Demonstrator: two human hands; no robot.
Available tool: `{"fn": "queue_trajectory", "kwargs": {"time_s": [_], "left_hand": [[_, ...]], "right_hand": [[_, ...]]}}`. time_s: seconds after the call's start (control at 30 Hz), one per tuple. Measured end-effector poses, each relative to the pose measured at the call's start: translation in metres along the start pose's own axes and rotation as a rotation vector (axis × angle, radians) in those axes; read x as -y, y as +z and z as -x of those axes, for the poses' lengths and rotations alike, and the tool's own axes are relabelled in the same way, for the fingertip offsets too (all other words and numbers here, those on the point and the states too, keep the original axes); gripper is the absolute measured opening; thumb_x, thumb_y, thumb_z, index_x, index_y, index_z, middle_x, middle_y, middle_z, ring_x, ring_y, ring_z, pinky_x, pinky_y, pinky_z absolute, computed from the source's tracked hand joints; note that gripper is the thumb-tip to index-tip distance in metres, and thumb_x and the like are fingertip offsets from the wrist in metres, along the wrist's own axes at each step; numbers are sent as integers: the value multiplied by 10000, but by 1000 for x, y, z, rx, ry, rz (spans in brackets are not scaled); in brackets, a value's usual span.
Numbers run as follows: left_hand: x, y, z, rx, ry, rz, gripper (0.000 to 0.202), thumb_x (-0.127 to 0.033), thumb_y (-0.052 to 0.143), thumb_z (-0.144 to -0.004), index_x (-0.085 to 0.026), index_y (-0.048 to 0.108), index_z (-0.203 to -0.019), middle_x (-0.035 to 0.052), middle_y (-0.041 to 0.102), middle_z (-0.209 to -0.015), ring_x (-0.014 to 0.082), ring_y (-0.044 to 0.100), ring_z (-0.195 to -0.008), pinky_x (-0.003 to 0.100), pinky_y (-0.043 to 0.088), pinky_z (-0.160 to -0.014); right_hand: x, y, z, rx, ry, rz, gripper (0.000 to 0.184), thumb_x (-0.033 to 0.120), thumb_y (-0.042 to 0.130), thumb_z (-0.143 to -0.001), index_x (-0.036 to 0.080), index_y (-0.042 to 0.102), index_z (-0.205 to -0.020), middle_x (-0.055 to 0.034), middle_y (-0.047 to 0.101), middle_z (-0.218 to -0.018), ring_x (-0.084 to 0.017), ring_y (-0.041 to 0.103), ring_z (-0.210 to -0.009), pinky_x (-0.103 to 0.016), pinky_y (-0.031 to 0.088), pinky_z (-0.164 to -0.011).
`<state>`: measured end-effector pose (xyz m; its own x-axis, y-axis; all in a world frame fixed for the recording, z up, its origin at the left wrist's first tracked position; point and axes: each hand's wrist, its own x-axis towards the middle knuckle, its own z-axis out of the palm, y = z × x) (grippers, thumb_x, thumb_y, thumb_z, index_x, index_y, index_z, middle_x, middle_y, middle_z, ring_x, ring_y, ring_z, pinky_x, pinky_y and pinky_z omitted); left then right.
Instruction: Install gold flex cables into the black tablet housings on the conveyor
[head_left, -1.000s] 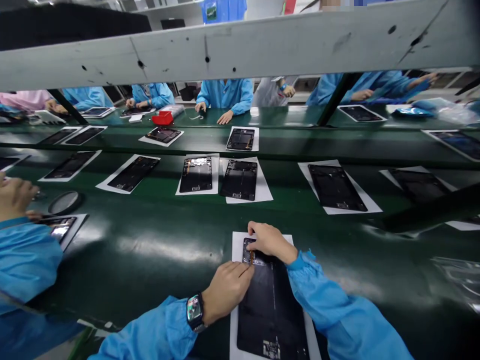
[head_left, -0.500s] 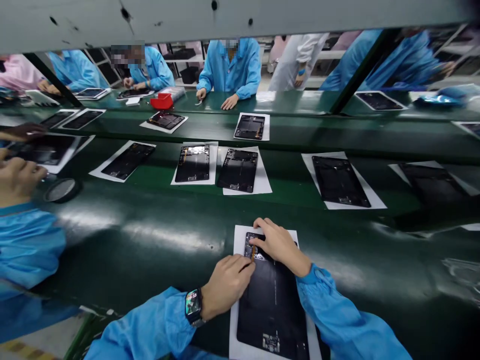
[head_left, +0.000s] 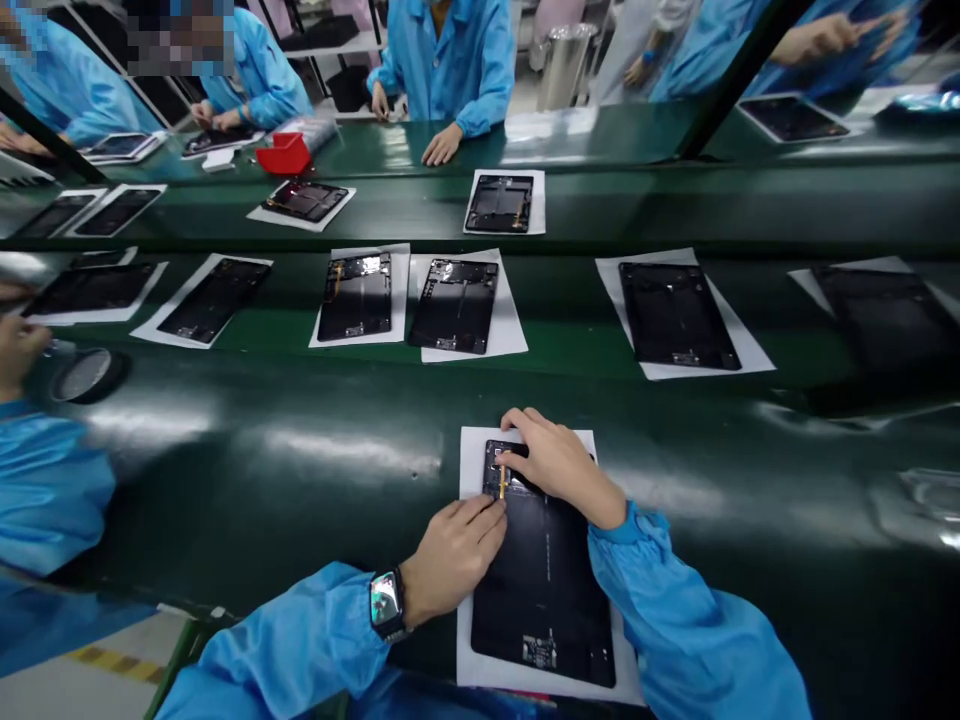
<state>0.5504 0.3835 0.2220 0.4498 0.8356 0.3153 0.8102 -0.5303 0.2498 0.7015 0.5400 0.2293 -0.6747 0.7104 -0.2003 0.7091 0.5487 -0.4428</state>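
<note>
A flat black panel (head_left: 544,590) is laid lengthwise on a white sheet (head_left: 470,600) on the dark green belt (head_left: 300,500) — inner side up, with small parts seen at its near and far ends. A thin orange strip (head_left: 502,484) is seen by the far left corner — run along the panel's length.

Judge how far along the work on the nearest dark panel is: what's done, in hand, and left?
Done: the dark panel lies flat on its white sheet on the green belt. In hand: the right hand rests on the upper end of a small orange strip at the panel's top-left corner; the left hand touches beside it. Left: probably seating that strip; whether it is fixed cannot be told.
</note>
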Motion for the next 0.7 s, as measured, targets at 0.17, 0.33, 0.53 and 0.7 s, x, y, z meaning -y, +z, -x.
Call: {"fn": "queue_trajectory", "kwargs": {"time_s": [0.17,0.33,0.53,0.7], "left_hand": [[-8,3,-9,20,15,-10,265,-107,403,-988,-67,656,-1060,107,685,-1146,252,634,-1062,366,568,-829],[-14,7,-18,32,16,-28,239,-107,432,-981,-75,662,-1035,105,689,-1137,246,634,-1068,359,565,-849],[-23,12,-26,46,15,-34,220,-100,452,-973,-71,661,-1037,108,688,-1135,248,633,-1068,355,564,-825],[-30,13,-32,74,16,-35,224,-100,450,-970,-64,659,-1041,113,688,-1128,254,631,-1066,361,564,-837]], "right_hand": [[-11,-4,4,-15,-6,-2,340,367,729,-827,254,499,-1050,15,580,-963,-160,568,-686,-278,246,-583],[-19,-10,8,-9,5,-5,351,364,741,-815,252,504,-1048,14,585,-959,-157,559,-669,-280,231,-573],[-29,-14,13,-5,4,-18,356,366,749,-807,248,501,-1034,17,583,-952,-151,544,-650,-278,232,-567],[-35,-17,17,-5,0,-13,348,369,744,-813,244,502,-1029,16,582,-948,-150,539,-642,-277,240,-564]]}}
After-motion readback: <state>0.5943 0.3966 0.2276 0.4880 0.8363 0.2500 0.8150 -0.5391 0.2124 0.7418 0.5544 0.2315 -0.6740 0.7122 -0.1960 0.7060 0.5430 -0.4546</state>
